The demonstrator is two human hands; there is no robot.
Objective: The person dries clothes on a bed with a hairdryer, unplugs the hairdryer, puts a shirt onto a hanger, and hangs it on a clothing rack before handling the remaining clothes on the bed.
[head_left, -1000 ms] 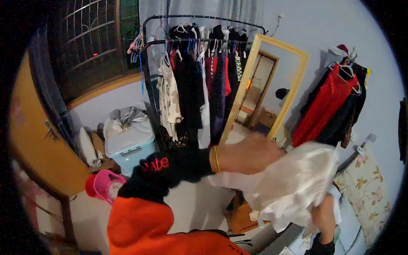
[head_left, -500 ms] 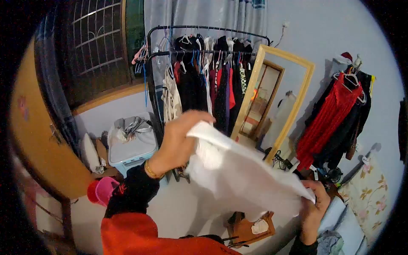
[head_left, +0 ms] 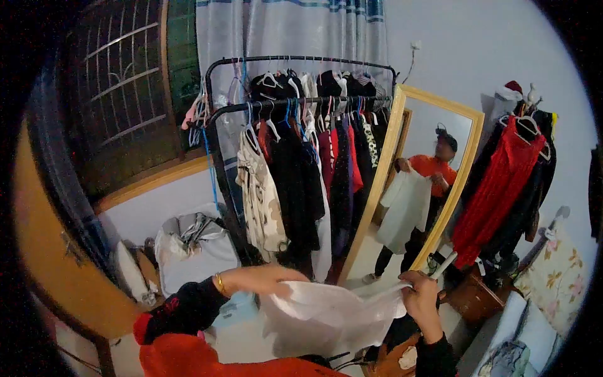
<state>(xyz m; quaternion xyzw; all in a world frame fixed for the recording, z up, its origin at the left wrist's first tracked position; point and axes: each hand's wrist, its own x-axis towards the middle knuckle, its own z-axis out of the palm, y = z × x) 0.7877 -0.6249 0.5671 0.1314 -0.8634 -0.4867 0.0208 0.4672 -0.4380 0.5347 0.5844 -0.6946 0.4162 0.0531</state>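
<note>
A white garment (head_left: 333, 317) is stretched between my two hands, its body hanging down below them. My left hand (head_left: 267, 279), below a gold bracelet, grips its upper left part. At the upper right corner my right hand (head_left: 422, 301) pinches the edge between thumb and fingers. In the mirror (head_left: 440, 169) the reflection shows the garment as a long pale piece reaching toward the knees; its exact kind I cannot tell.
A black clothes rack (head_left: 295, 103) full of hung clothes stands ahead, beside the leaning yellow-framed mirror. At right hangs a red dress (head_left: 496, 188). A lidded storage bin (head_left: 195, 261) stands at left with cloth on top. A brown wooden stool (head_left: 396, 361) is low in front.
My view has shifted, and the mirror now shows my reflection. The garment and both hands sit lower in view, with my right hand farther left. Both hands keep their hold.
</note>
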